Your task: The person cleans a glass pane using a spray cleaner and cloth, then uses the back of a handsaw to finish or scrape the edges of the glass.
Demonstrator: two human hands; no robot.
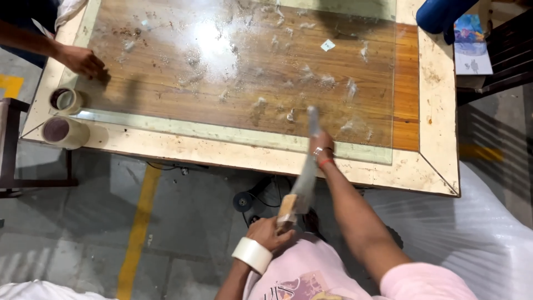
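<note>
A long flat blade (306, 166), dull grey metal with a pale wooden handle, slants from the person's chest up to the table (438, 111). The left hand (272, 232) wraps the handle, fingers curled tight round the wood, and a roll of whitish tape (252, 254) sits on that wrist like a bracelet. The right arm stretches straight forward; the right hand (322, 145) rests at the near edge of the glass sheet (222, 61), beside the blade's upper part, wearing a red band at the wrist. Whether its fingers are spread or pressed together cannot be told, since the blade and the wrist hide them.

The table is a rectangle with a worn, cream-painted border, chipped and stained, round a warm brown wood-grain centre. The clear glass sheet lies over it, smeared and dotted with ragged white scraps (327, 80). Two tape rolls (65, 116) stand at the near-left corner. Another person's hand (82, 60) rests on the far-left edge. Crinkled translucent plastic (477, 233) lies at lower right on the grey floor (139, 222), which has a yellow stripe.
</note>
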